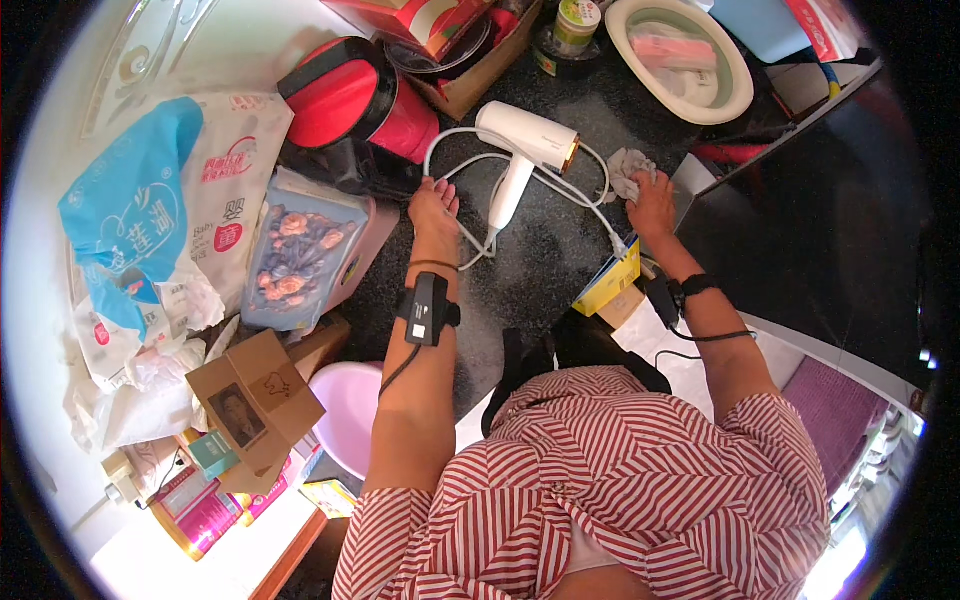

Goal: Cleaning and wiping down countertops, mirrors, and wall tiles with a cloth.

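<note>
Before me on a dark speckled countertop point(525, 300) lies a white hair dryer point(525, 139), its handle pointing down toward me. Its white power cord point(459, 130) loops around it, and the plug point(619, 247) rests by a yellow box point(611, 281). My left hand point(435, 208) is left of the dryer, with the cord passing between its curled fingers. At the right, my right hand point(651, 202) presses a crumpled greyish cloth point(630, 171) on the counter. Its fingers partly cover the cloth.
A red and black lidded container point(337, 97) and a floral-patterned box point(300, 255) stand at left, beside plastic bags point(135, 202). At the back are a cardboard tray point(480, 75), a jar point(576, 26) and an oval basin point(739, 90). A black glossy panel point(810, 217) bounds the right.
</note>
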`<state>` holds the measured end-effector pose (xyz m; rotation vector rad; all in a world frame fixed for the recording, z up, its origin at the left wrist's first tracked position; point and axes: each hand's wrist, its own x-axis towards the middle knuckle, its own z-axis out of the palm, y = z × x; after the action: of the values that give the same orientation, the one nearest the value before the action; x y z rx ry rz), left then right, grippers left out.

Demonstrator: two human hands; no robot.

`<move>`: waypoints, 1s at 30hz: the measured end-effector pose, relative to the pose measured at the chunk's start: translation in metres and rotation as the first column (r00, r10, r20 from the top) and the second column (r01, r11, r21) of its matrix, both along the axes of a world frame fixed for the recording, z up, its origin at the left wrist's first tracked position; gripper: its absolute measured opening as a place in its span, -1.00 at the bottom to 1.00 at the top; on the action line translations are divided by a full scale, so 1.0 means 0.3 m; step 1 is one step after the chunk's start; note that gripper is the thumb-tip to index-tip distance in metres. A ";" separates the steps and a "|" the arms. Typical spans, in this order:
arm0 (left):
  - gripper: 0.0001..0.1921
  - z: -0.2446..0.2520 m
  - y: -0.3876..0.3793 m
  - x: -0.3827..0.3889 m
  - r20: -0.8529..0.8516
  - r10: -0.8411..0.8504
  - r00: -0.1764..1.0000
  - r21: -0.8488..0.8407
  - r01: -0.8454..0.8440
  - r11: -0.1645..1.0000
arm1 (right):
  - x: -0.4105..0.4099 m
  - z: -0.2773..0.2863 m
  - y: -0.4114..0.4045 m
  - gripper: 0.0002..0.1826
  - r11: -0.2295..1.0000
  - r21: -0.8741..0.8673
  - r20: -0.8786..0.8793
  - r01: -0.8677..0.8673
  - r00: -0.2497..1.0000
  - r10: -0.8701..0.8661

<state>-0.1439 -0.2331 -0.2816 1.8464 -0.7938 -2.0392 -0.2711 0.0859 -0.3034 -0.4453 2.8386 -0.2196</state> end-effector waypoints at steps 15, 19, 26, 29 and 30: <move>-0.69 -0.130 -0.012 0.254 0.494 -0.305 0.814 -0.449 0.540 0.712 | -0.066 -0.006 0.212 -0.54 0.866 -0.475 -0.141 0.158 0.957 -0.252; -0.52 0.045 0.085 0.367 0.653 -0.124 0.747 -0.718 0.663 0.214 | -0.015 0.173 0.074 -0.55 0.757 -0.653 -0.250 0.023 0.937 -0.244; -0.70 0.535 0.367 0.871 -0.146 -0.480 0.865 -0.178 0.454 0.873 | 0.423 0.440 -0.358 -0.59 0.495 -0.837 -0.018 -0.234 0.915 0.402; -0.73 0.699 0.456 1.116 -0.055 -0.494 0.868 0.048 0.496 0.867 | 0.623 0.411 -0.504 -0.52 0.454 -0.857 0.130 -0.243 0.752 0.646; -0.72 0.724 0.500 1.185 -0.035 -0.432 0.901 0.057 0.433 0.900 | 0.649 0.382 -0.545 -0.52 0.451 -0.854 0.126 -0.260 0.737 0.664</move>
<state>0.2115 -0.0830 -0.0645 1.7981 -1.2413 -2.3635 -0.0763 -0.0776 -0.1889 -1.1801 1.8607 -1.3177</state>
